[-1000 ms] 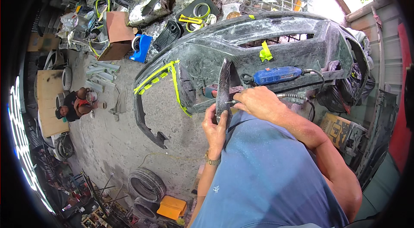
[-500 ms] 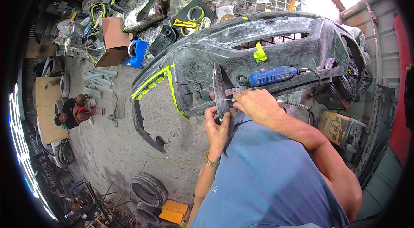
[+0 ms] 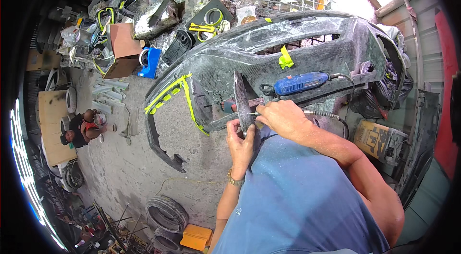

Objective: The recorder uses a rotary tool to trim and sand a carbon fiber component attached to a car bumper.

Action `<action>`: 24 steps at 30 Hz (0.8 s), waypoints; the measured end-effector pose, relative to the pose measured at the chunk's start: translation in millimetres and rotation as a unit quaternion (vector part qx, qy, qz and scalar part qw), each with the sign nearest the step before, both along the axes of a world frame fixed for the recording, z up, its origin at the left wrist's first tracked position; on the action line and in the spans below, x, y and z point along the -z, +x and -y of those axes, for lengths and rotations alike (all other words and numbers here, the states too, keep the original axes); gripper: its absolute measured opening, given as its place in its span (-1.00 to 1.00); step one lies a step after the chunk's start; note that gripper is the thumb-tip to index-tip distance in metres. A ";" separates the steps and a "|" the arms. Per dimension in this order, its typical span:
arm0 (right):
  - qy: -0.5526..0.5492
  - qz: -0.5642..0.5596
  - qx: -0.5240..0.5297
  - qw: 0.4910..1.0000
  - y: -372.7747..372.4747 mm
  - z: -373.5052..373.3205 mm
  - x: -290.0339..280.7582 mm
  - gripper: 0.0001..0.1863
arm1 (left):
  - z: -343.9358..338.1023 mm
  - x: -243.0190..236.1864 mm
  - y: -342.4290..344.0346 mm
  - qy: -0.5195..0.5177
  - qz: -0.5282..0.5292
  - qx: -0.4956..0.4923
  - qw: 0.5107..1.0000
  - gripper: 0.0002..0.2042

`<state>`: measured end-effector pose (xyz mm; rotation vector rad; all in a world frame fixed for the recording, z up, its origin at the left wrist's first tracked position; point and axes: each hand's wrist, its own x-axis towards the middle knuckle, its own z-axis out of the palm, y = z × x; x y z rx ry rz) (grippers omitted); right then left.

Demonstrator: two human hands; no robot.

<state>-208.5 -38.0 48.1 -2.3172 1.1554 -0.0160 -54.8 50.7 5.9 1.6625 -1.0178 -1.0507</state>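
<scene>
My left hand [image 3: 240, 147], a watch on its wrist, pinches the lower end of a narrow, dark carbon-fibre piece [image 3: 242, 96] that stands upright before me. From the right, my right hand [image 3: 284, 117] is closed around the handpiece of a flexible-shaft rotary tool. Its thin tip meets the piece's right side or comes very near it; contact is hard to tell. The ribbed flexible shaft [image 3: 327, 115] trails off right of that hand. A blue rotary tool motor [image 3: 301, 84] lies on the large dusty dark car bumper [image 3: 230, 64] beyond my hands.
Yellow-green tape [image 3: 186, 94] marks the bumper's left part. Behind it a cluttered bench holds tape rolls, a cardboard box [image 3: 126, 40] and a blue tape dispenser [image 3: 151, 63]. Tyres [image 3: 166, 213] and an orange object [image 3: 196, 237] lie low on the floor. Another person [image 3: 81, 129] crouches far left.
The whole view has shifted slightly. My right hand and the handpiece tip have moved a little lower along the carbon-fibre piece; both grips look the same.
</scene>
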 end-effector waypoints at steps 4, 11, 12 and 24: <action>-0.012 0.002 0.008 1.000 2.1 -3.5 2.5 -0.70 | 0.2 1.9 0.2 0.012 -0.005 0.002 1.000 -0.74; -0.008 -0.005 0.006 1.000 0.7 -1.9 -0.8 -0.71 | 0.7 2.9 -0.4 0.009 -0.009 -0.002 1.000 -0.74; -0.004 -0.011 0.005 1.000 0.9 -0.8 -2.0 -0.71 | 0.9 3.1 -1.3 0.004 -0.019 -0.008 1.000 -0.73; -0.012 -0.005 0.006 1.000 0.4 0.2 0.6 -0.71 | 0.4 4.5 -2.0 -0.003 -0.035 -0.015 0.999 -0.73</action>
